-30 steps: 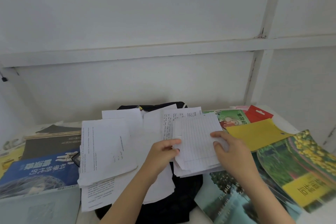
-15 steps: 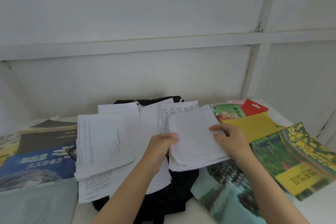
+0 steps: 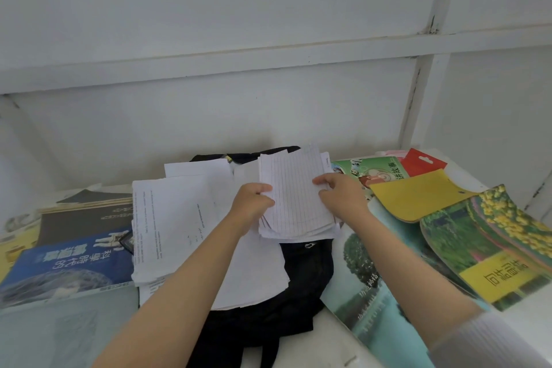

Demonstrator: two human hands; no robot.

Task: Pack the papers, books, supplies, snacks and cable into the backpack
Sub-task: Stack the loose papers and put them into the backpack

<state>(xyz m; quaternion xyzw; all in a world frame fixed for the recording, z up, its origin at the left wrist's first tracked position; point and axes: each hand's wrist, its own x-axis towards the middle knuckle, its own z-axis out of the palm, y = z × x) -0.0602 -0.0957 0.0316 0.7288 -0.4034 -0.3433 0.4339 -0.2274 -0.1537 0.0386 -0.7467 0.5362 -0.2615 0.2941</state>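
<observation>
The left hand (image 3: 254, 203) grips the left edge of a stack of lined paper (image 3: 295, 203), fingers curled round it. The right hand (image 3: 340, 197) pinches the stack's right edge, thumb on top. The stack sits over the upper part of a black backpack (image 3: 298, 278), which lies flat on a white table (image 3: 328, 334); whether the stack's near edge rests on the bag cannot be told. Loose printed sheets (image 3: 173, 218) lie spread across the left half of the backpack, and their print is too small to read. Left of them lies a blue book (image 3: 65, 266) with white Chinese characters seen upside down, and behind it a dark book (image 3: 83, 218) with small pale lettering, illegible. To the right of the backpack lies a teal book (image 3: 367, 302) showing a tree and faint Chinese lettering. Partly over it lies a green book (image 3: 484, 242) with yellow flowers and a yellow label bearing Chinese characters, upside down. A plain yellow folder (image 3: 415, 194) overlaps both. Behind the folder lie a green picture book (image 3: 370, 170) with Chinese characters and a red packet (image 3: 422, 161) with a hang hole.
</observation>
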